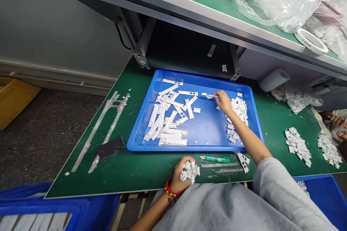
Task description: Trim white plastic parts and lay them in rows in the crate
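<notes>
A blue tray point(202, 133) lies on the green table and holds several white plastic strips point(168, 115) on its left and a heap of small white pieces point(237, 115) on its right. My right hand point(223, 101) reaches into the tray and pinches a thin white strip point(208, 95) near the far side. My left hand point(183, 173) rests at the table's near edge, closed on a bunch of small white pieces point(189, 171). A red bead bracelet sits on that wrist.
A green-handled knife point(217, 159) lies just in front of the tray. Long white frames point(103, 133) and a dark card point(111, 148) lie left. Piles of white pieces point(298, 146) sit right, near another person's hand point(340, 126). A shelf above carries tape rolls point(310, 41) and plastic bags.
</notes>
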Demonstrator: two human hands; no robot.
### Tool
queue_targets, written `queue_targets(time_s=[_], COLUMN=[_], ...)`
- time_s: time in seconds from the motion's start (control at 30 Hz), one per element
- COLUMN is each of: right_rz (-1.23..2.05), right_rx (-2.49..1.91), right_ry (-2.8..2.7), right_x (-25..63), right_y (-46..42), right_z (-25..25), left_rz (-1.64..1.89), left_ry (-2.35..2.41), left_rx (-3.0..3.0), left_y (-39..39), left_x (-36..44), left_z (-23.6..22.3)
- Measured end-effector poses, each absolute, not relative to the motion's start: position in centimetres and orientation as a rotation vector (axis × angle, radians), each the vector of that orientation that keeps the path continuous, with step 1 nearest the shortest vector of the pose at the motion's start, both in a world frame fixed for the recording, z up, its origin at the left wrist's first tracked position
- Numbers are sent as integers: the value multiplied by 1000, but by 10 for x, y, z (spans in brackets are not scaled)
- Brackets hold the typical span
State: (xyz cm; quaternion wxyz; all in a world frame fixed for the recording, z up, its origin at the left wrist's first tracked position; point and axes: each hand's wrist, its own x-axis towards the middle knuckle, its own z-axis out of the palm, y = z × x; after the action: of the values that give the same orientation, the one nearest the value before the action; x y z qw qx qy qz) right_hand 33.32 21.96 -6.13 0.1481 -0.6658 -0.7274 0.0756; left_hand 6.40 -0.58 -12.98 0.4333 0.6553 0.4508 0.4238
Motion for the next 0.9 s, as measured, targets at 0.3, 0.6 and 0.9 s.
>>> queue_targets(time_s=[0.3, 0.6, 0.9], right_rz=[1004, 932, 696], right_rx=[-1146, -1300, -1140], right_ry=[-1954, -2229, -2128], right_x=[249, 218, 209], right_y=[3, -29, -33], right_z=[-32, -54, -45], left_rz=[1315, 1267, 1330], left_ry=[971, 951, 1009], left_rx=[1388, 1575, 1712], left_y=[-7, -14, -13], left_x=[62, 59, 47], left_z=[-102, -107, -135])
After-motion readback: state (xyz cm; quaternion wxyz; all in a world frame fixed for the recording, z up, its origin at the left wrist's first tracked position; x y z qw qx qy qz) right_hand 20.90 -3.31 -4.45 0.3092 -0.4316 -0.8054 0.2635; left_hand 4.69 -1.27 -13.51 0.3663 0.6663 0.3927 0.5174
